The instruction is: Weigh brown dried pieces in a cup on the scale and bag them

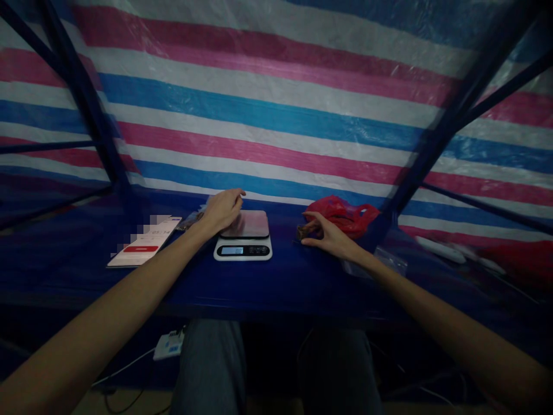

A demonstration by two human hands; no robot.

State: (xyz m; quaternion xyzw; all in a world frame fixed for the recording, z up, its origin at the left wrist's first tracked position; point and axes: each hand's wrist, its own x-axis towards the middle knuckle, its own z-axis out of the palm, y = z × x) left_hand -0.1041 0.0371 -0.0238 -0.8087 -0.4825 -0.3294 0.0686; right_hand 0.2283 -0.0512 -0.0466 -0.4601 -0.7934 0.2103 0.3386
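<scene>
My left hand [221, 211] hangs at the back left corner of a white digital kitchen scale [242, 249], its fingers lightly curled and holding nothing I can see. The scale's metal platform looks bare, and its display is lit. My right hand [329, 236] grips a small brown lump [309, 231] between fingers and thumb, just to the right of the scale. Directly behind that hand lies a crumpled red plastic bag [343, 217].
A smartphone [144, 242] with a lit screen lies left of the scale, and a clear bag with brown contents [190, 221] sits behind it. Another clear plastic bag [378, 262] lies at right. Blue metal poles and a striped tarp surround the blue table. A white power strip [168, 346] sits below.
</scene>
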